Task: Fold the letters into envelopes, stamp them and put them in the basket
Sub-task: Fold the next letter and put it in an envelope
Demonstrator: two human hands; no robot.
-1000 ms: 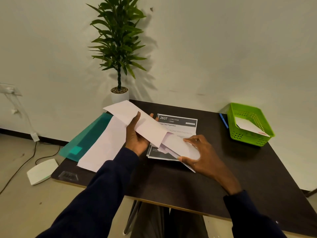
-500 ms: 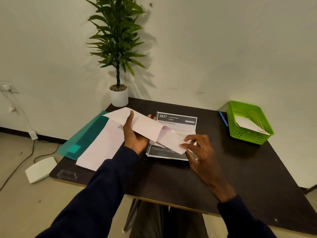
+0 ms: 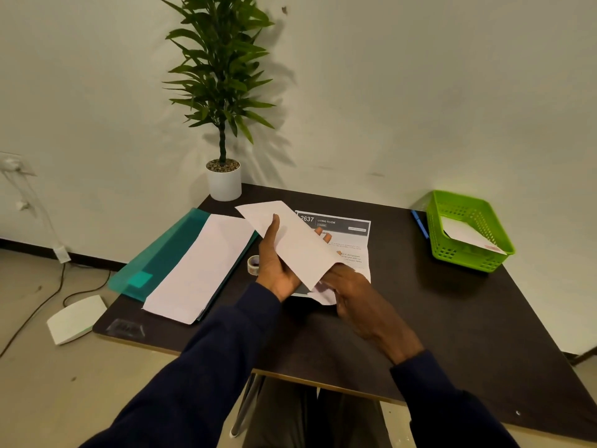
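Envelope (image 3: pixel 298 248) gripped by left hand (image 3: pixel 274 270) and right hand (image 3: pixel 358 295) over sheet (image 3: pixel 353 236) ("2637 LIVING ROOM").

A pale, bare wall (image 3: pixel 420 92) fills the upper frame, with a potted plant (image 3: pixel 223 76) throwing soft shadows. A dark table (image 3: pixel 452 318) stands against it. At lower left, a cable (image 3: pixel 32 312) and a white box (image 3: pixel 76 318) lie on the beige floor (image 3: pixel 48 399).

Desk corner, office or home workspace: dark table (image 3: pixel 452 318) against a bare wall, potted plant (image 3: pixel 223 92), teal folder (image 3: pixel 161 253), pen (image 3: pixel 419 224), green basket (image 3: pixel 468 253), floor cables (image 3: pixel 80 291).
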